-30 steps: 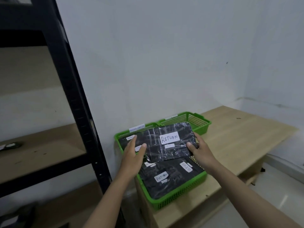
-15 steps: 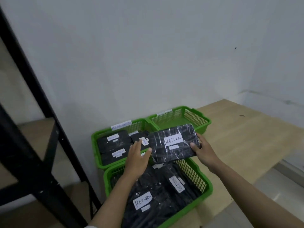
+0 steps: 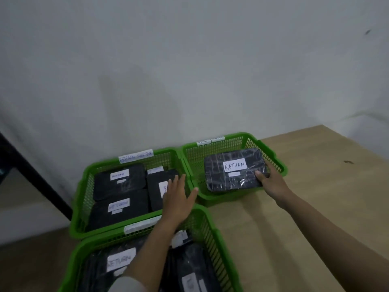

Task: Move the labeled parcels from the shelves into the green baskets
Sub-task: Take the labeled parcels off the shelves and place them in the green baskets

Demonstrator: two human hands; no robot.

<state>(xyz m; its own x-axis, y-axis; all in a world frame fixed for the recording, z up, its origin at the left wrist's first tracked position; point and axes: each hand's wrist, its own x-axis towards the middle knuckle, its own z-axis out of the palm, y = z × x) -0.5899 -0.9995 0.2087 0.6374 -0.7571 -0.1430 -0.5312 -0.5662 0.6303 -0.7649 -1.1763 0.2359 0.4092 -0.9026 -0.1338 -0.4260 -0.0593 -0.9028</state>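
A black wrapped parcel point(image 3: 233, 169) with a white "RETURN" label lies tilted in the back right green basket point(image 3: 219, 147). My right hand point(image 3: 271, 182) grips its near right corner, thumb on top. My left hand point(image 3: 177, 196) hovers flat with straight fingers over the gap between the back left basket point(image 3: 84, 186) and the right one, holding nothing. The back left basket holds three labeled black parcels point(image 3: 120, 180). The near basket point(image 3: 212, 234) holds more labeled parcels, partly hidden by my left forearm.
The baskets stand on a light wooden table point(image 3: 294, 218) against a white wall. A black shelf post point(image 3: 31, 175) slants at the far left, with a lower wooden shelf board point(image 3: 25, 199) beside it.
My right hand has carried the parcel to the right and down into the back right basket. My left hand has let go of it and now hovers free. The view has tilted down.
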